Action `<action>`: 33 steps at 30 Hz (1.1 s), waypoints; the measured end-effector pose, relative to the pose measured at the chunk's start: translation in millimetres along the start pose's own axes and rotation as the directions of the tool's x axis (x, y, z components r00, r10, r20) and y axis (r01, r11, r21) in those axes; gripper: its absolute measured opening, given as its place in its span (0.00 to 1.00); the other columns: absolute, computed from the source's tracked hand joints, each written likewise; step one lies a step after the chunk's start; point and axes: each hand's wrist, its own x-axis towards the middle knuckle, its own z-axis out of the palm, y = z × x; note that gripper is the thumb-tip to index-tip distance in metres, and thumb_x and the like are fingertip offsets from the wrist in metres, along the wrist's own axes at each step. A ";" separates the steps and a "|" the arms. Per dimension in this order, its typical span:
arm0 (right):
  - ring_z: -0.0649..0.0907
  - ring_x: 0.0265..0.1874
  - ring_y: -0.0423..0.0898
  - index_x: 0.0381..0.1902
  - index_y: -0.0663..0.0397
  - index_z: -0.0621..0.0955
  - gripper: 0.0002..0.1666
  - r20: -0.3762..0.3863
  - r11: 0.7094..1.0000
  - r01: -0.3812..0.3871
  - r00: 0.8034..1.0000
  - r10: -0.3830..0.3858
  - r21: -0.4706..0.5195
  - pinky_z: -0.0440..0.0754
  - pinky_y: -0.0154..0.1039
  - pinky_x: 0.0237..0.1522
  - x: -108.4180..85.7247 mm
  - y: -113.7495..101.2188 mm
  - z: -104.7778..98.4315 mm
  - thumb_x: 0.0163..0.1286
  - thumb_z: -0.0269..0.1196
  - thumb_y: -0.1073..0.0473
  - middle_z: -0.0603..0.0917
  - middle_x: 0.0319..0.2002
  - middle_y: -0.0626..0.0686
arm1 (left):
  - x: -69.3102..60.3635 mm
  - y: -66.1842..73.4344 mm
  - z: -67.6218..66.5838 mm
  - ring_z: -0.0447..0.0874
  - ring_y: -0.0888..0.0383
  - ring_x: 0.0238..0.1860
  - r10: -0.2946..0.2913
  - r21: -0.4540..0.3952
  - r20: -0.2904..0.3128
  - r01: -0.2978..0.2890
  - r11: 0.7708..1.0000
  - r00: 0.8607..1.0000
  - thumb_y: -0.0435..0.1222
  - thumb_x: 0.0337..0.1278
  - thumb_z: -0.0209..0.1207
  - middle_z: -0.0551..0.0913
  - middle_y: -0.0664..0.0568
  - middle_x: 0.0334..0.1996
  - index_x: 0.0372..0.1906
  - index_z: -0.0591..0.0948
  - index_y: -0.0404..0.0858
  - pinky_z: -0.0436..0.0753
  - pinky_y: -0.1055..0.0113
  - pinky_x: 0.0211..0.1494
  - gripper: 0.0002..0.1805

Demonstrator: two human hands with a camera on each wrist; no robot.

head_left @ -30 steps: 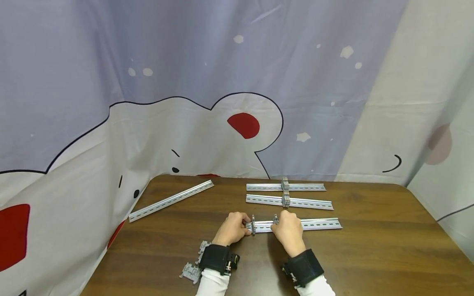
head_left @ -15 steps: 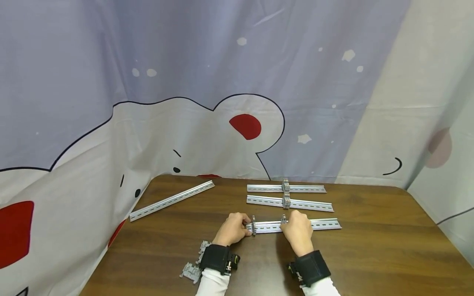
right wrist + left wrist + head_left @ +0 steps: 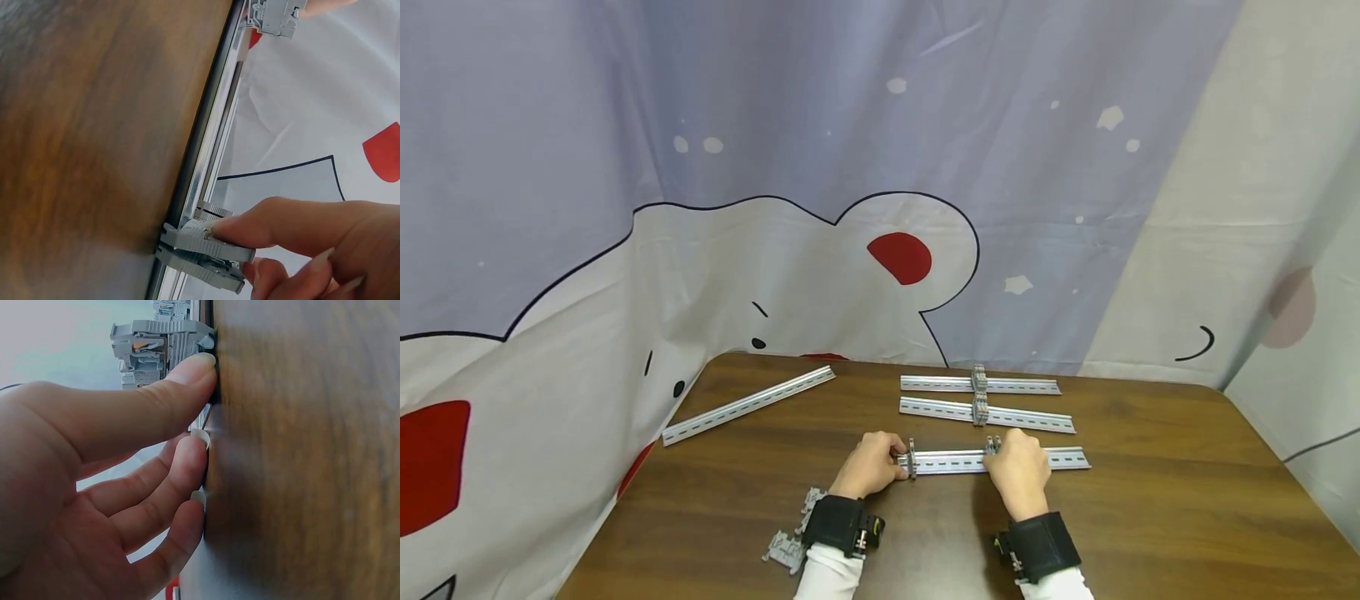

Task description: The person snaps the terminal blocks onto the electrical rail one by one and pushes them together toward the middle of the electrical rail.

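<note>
A slotted metal DIN rail (image 3: 951,463) lies crosswise on the table in front of both hands. At its left end, my left hand (image 3: 871,465) holds the rail between thumb and fingers. Just beside that hand, a grey terminal block (image 3: 165,337) stands upright on the rail. Farther right, my right hand (image 3: 1021,471) pinches grey terminal blocks (image 3: 206,250) on the same rail, thumb on one side and curled fingers on the other. Those two blocks lean slightly apart at their outer ends in the right wrist view. The right hand covers part of the rail.
Behind, two more rails (image 3: 936,383) (image 3: 1030,418) each carry a cluster of terminal blocks (image 3: 979,377) (image 3: 981,409) near the middle. A bare rail (image 3: 748,406) lies slanted at the back left. Loose terminal blocks (image 3: 786,552) lie by the left wrist. A printed curtain (image 3: 805,275) hangs behind the table.
My right hand has moved right along the rail, and the terminal blocks at its fingers have shifted right with it. The left hand stays at the rail's left end.
</note>
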 end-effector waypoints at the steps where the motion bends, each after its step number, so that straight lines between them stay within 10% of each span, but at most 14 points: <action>1: 0.82 0.25 0.69 0.15 0.63 0.77 0.09 0.000 1.000 -0.001 1.000 0.001 -0.002 0.74 0.55 0.18 0.0 0.0 -0.1 0.43 0.67 0.64 0.83 0.26 0.72 | -0.3 -0.4 -0.3 0.75 0.63 0.28 0.003 -0.001 -0.002 -0.003 1.000 1.000 0.31 0.41 0.73 0.84 0.49 0.29 0.39 0.85 0.35 0.75 0.70 0.31 0.15; 8: 0.82 0.22 0.67 0.11 0.59 0.73 0.17 -0.021 0.999 0.032 0.999 -0.032 -0.013 0.73 0.53 0.16 -1.9 -7.7 -4.0 0.47 0.70 0.60 0.83 0.22 0.69 | -0.1 -2.7 -2.6 0.76 0.63 0.28 0.008 -0.011 -0.010 -0.008 1.000 1.000 0.31 0.41 0.73 0.84 0.48 0.29 0.40 0.85 0.34 0.75 0.69 0.31 0.16; 17: 0.77 0.13 0.48 0.13 0.52 0.75 0.18 -0.013 0.943 0.324 0.946 -0.324 0.079 0.68 0.40 0.13 -27.0 -61.8 23.2 0.56 0.70 0.55 0.78 0.13 0.50 | 3.0 -1.8 -3.5 0.74 0.63 0.26 0.039 0.016 -0.008 -0.038 0.999 0.999 0.29 0.41 0.72 0.84 0.49 0.28 0.39 0.85 0.34 0.74 0.70 0.30 0.14; 33: 0.78 0.14 0.51 0.12 0.55 0.73 0.16 0.009 0.961 0.275 0.961 -0.275 0.017 0.69 0.44 0.12 -37.6 -77.6 47.8 0.43 0.72 0.63 0.78 0.13 0.54 | 2.6 -1.3 0.3 0.72 0.67 0.25 0.086 0.091 0.005 -0.086 0.992 0.996 0.33 0.47 0.70 0.85 0.52 0.30 0.40 0.86 0.37 0.72 0.73 0.29 0.12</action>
